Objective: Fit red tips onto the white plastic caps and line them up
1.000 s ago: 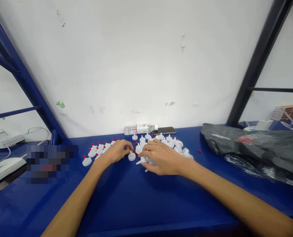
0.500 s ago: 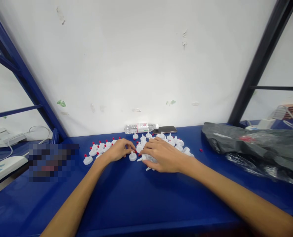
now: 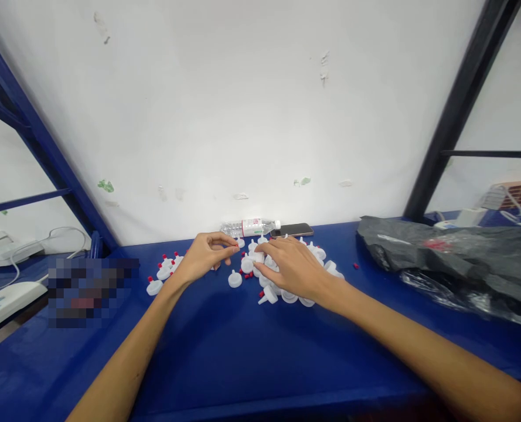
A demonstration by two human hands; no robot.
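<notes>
My left hand [image 3: 211, 255] is raised over the table, thumb and forefinger pinched on a small red tip cap [image 3: 237, 246]. My right hand [image 3: 294, 265] reaches over a pile of white plastic nozzle lids, its thumb and fingers closed around one white nozzle lid [image 3: 256, 257]. Just below my left fingertips a single uncapped white lid [image 3: 235, 279] stands upright, spout up. Several loose red caps [image 3: 248, 275] lie between it and the pile. Left of my left wrist, white lids with red tips [image 3: 164, 271] stand in a group, partly hidden by the hand.
A clear plastic bottle [image 3: 251, 227] lies against the wall beside a phone [image 3: 292, 230]. On the right sits a crumpled dark plastic bag [image 3: 436, 258], with a stray red cap [image 3: 356, 266] near it. A white power strip [image 3: 9, 305] is at the left.
My left hand has lifted up from beside the uncapped lid, a red cap at its fingertips. My right hand has shifted slightly up, uncovering lids at the pile's front.
</notes>
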